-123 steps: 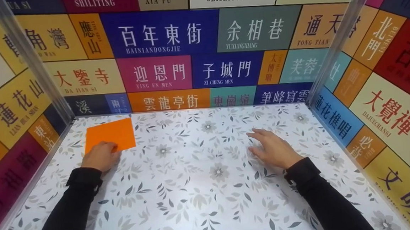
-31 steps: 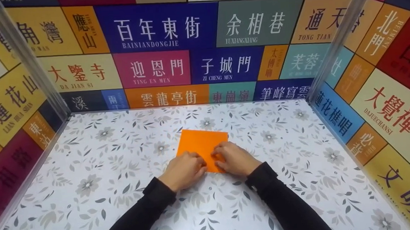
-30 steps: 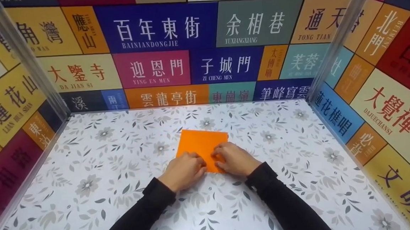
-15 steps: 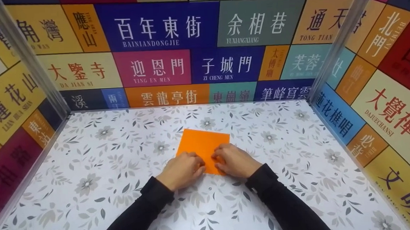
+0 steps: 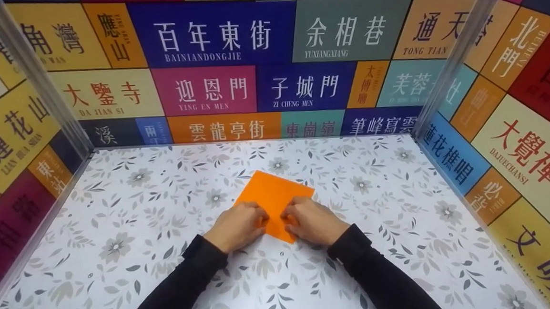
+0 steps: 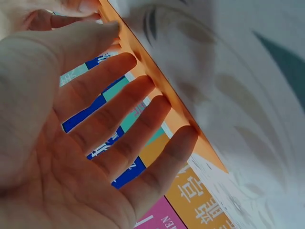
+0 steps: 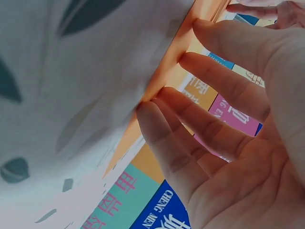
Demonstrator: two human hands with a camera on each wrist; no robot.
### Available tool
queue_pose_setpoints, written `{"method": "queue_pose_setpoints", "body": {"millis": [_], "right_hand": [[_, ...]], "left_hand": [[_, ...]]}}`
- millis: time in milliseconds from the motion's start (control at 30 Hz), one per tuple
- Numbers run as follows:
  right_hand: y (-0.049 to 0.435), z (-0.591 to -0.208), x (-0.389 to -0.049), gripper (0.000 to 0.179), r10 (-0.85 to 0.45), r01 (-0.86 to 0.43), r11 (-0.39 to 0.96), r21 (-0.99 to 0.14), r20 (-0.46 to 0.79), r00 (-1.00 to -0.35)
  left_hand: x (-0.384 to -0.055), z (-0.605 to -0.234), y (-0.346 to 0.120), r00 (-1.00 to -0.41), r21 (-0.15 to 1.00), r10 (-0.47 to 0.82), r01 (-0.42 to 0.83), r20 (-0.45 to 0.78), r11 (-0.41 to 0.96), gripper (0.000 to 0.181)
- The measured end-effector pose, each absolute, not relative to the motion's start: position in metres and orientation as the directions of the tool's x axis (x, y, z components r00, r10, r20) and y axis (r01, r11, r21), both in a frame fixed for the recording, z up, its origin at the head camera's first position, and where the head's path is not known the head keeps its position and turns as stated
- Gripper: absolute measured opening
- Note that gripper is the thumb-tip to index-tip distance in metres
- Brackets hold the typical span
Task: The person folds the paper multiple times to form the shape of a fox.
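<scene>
1. One orange paper (image 5: 276,192) lies on the flowered table (image 5: 273,288); uneven pressing could, we judge, skew or crease it.
2. Nearly square, it shows us no clear long axis; one corner points toward the back wall (image 5: 275,83).
3. The left hand (image 5: 239,227) and right hand (image 5: 318,222) flank it, fingers loosely extended, tips touching, gripping nothing.

The paper (image 5: 276,189) is plain orange, the tabletop (image 5: 166,256) white with a grey and beige flower-and-leaf print, the sleeves (image 5: 173,289) black, and the walls (image 5: 215,43) a patchwork of yellow, pink, blue, red and teal.
</scene>
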State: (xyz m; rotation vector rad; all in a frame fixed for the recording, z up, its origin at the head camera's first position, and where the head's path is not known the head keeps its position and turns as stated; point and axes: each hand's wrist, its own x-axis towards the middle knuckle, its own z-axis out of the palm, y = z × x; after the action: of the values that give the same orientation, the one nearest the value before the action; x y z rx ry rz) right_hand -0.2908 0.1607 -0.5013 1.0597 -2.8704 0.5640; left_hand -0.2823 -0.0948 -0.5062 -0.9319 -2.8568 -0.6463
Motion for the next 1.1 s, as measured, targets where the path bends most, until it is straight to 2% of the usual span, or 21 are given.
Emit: {"method": "queue_pose_setpoints", "body": {"millis": [167, 433, 700, 1100], "right_hand": [[0.159, -0.502, -0.286, 0.024, -0.626, -0.637, 0.7, -0.323, 0.151, -0.765], [0.15, -0.502, -0.278, 0.025, -0.64, -0.661, 0.698, -0.274, 0.174, -0.748], [0.144, -0.503, -0.27, 0.026, -0.637, -0.654, 0.705, -0.273, 0.16, -0.754], [0.16, -0.496, -0.283, 0.026, -0.598, -0.61, 0.731, -0.306, 0.145, -0.788]], "left_hand": [[-0.286, -0.507, -0.099, -0.812, 0.36, 0.549, 0.581, 0.197, 0.73, 0.025], [-0.289, -0.507, -0.102, -0.842, 0.35, 0.512, 0.537, 0.168, 0.768, 0.024], [-0.287, -0.51, -0.107, -0.859, 0.362, 0.49, 0.509, 0.149, 0.781, 0.029], [-0.289, -0.507, -0.108, -0.856, 0.353, 0.503, 0.509, 0.116, 0.785, 0.031]]}}
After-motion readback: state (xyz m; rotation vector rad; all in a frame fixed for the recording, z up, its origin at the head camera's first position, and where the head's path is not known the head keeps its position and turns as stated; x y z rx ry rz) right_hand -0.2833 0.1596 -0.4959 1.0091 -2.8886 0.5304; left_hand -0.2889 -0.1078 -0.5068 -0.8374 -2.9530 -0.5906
